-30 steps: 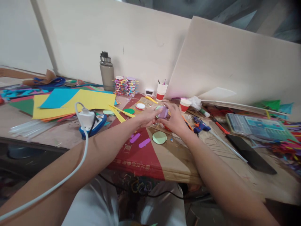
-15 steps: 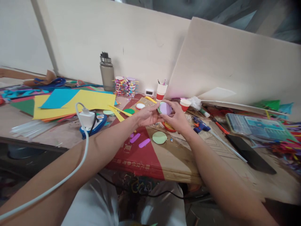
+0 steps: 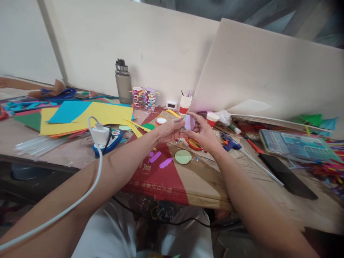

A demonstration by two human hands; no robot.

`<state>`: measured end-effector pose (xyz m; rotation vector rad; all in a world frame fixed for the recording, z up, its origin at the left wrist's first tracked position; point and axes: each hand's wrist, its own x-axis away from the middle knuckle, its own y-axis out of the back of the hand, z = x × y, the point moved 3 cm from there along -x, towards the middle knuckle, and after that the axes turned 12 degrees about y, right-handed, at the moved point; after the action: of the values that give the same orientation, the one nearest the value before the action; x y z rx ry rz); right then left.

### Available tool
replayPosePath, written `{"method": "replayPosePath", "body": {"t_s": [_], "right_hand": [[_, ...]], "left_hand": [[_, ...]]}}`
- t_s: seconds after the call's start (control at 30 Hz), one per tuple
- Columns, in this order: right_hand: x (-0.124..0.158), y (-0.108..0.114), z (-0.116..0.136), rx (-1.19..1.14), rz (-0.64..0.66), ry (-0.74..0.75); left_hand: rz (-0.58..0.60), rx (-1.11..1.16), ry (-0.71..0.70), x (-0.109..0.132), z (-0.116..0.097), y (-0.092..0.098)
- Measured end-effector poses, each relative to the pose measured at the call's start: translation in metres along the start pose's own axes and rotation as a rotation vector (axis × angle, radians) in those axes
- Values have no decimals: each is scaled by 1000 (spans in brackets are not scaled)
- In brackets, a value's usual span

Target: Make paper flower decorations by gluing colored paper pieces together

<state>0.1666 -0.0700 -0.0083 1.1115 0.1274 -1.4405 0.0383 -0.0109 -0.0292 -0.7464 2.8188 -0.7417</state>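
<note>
Between my two hands is a small stack of round paper discs [image 3: 189,122], with a lilac disc facing me and green edges at its left. My left hand [image 3: 172,131] is closed on the stack's left side, thumb along the edge. Fingers of my right hand [image 3: 202,131] grip the right side. Below them a pale green paper circle [image 3: 183,157] lies on the red and brown cardboard [image 3: 161,181]. Purple paper strips [image 3: 165,163] lie to its left. Red-handled scissors [image 3: 194,144] are partly hidden under my right hand.
A white cable crosses my left forearm from a charger on a blue power strip [image 3: 118,139]. Coloured paper sheets [image 3: 104,116] lie left. Behind stand a bottle [image 3: 123,84], decorated paper stacks [image 3: 150,99] and a pen cup [image 3: 185,105]. A blue glue gun [image 3: 230,142] and phone [image 3: 288,177] lie right.
The disc stack has turned slightly, so its lilac face looks narrower. Both hands still hold it. The whole view has shifted a little.
</note>
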Motion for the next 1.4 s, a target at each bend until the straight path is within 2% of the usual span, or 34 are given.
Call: {"method": "replayPosePath", "body": {"t_s": [0.1, 0.23, 0.27, 0.33, 0.4, 0.47, 0.63, 0.83, 0.9, 0.97, 1.07, 1.17, 1.27, 1.4], "right_hand": [[-1, 4, 2, 38, 2, -5], [-1, 16, 6, 106, -27, -46], [-1, 17, 9, 122, 31, -55], [3, 13, 13, 141, 247, -72], [10, 6, 18, 166, 485, -73], [18, -2, 21, 223, 649, -27], [27, -14, 24, 394, 784, 51], [23, -13, 21, 383, 895, 10], [21, -8, 16, 366, 883, -40], [17, 0, 12, 318, 811, -106], [10, 15, 8, 154, 597, -186], [6, 25, 3, -141, 327, -265], [4, 26, -2, -336, 118, -278], [1, 21, -7, -274, 15, -200]], "left_hand": [[-35, 15, -17, 1, -6, 0], [-198, 120, -146, 4, -20, 8], [-242, 149, -181, 5, -23, 11], [-300, 194, -236, 7, -27, 15], [-329, 219, -267, 7, -28, 19], [-344, 221, -269, 7, -27, 21], [-338, 142, -210, 2, -19, 20], [-270, 38, -171, 2, -15, 11], [-264, 18, -162, 3, -15, 8], [-273, 14, -143, 3, -16, 8], [-314, 29, -90, 2, -15, 11], [-321, 39, -19, 1, -14, 13], [-243, 10, 78, 0, -10, 9], [-117, -43, 127, 1, -5, 1]]}}
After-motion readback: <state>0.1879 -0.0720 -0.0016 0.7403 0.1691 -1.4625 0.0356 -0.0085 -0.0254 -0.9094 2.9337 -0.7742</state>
